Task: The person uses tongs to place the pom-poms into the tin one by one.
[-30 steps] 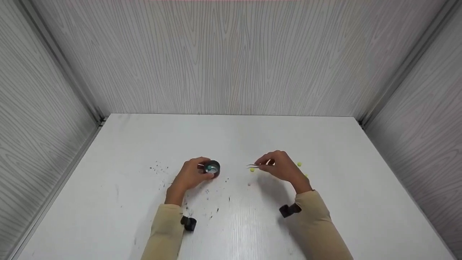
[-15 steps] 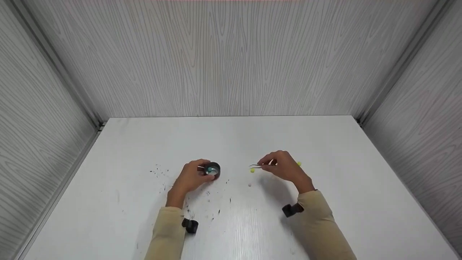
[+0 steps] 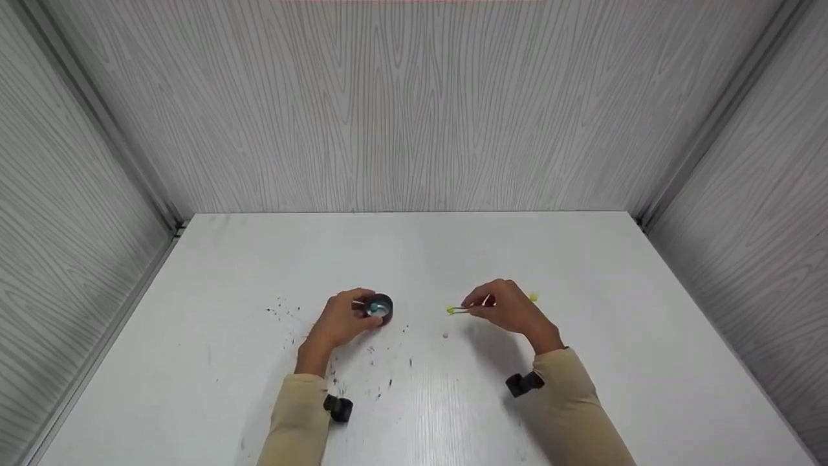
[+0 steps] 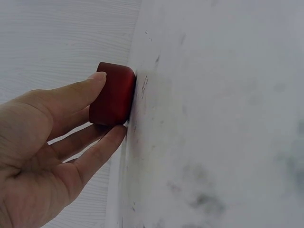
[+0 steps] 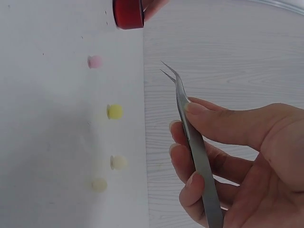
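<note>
My sleeves (image 3: 576, 404): two, long, tan. My wrist cameras (image 3: 340, 410): two, black, blocky. My left hand (image 3: 341, 319), my right hand (image 3: 511, 309): bare.

no text, label, brand, number or sign legible in any view. red cup (image 4: 114, 97), visible side: nothing readable. tweezers (image 5: 198, 152), flat face: same. dark marks (image 3: 390, 384) on tabletop (image 3: 414, 252), left edge to middle: not letters. black wrist cameras (image 3: 339, 409): too small to tell.

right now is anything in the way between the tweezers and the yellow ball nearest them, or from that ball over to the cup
No, nothing visible. Nothing shows between the tweezers and that yellow ball, and the pink ball sits off to the side of the straight line to the cup.
</note>
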A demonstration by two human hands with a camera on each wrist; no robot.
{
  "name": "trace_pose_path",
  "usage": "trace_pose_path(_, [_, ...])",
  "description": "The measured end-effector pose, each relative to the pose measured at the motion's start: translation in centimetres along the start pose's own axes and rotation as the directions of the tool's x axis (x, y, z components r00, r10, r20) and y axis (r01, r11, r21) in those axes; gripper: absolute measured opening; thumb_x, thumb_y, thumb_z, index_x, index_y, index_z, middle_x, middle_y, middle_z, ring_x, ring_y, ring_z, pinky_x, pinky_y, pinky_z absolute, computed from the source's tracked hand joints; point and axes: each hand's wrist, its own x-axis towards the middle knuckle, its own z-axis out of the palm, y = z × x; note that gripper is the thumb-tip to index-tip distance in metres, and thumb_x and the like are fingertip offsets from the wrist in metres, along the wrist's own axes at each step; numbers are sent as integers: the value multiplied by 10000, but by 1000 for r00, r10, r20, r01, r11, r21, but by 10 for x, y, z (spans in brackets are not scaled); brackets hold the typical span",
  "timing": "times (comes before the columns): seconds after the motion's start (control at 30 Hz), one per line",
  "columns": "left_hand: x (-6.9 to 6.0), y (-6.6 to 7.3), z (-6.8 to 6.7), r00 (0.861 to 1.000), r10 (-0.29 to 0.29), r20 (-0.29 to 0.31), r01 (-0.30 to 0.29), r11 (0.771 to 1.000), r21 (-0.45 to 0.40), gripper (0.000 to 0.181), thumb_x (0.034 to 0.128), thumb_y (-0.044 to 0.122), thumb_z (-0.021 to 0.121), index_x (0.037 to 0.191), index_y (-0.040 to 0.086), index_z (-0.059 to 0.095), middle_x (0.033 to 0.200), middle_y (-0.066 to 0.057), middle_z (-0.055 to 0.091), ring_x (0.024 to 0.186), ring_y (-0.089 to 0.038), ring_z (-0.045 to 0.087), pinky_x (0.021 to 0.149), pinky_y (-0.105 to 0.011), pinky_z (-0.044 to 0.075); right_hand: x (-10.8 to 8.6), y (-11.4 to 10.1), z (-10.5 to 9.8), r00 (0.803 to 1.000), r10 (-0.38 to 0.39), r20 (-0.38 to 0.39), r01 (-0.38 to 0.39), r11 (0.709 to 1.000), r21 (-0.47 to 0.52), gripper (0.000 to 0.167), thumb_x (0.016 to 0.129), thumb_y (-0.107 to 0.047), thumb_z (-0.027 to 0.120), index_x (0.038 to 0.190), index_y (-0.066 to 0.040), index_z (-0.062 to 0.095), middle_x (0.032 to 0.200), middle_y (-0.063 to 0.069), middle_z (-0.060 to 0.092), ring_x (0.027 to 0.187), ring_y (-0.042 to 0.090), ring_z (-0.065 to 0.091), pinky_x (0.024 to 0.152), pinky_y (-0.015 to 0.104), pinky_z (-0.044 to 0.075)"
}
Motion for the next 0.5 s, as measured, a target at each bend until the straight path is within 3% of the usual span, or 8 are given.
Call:
trace_pose_path(0.33, [-1,0,0,1000,1,1,-1,1000,-18,517,910,78,779,1397,37,614,1377,-185,649,1276,-369,634,1107,-536,490,-1,3,2,999,31,36,-31,1000,-5,131,913,-28,751,990,-100,830,973,60,804,806,135,623,713,247,496])
trace_pose_path(0.5, [-1,0,-1,1000,10,8,-9,1000,-25,502,914,72,774,1389,31,619,1380,-185,648,1277,-375,635,1102,-536,496,-1,4,5,1000,24,1,-24,1000,-15,138,913,-25,750,1013,-82,825,959,72,796,844,158,647,756,268,514])
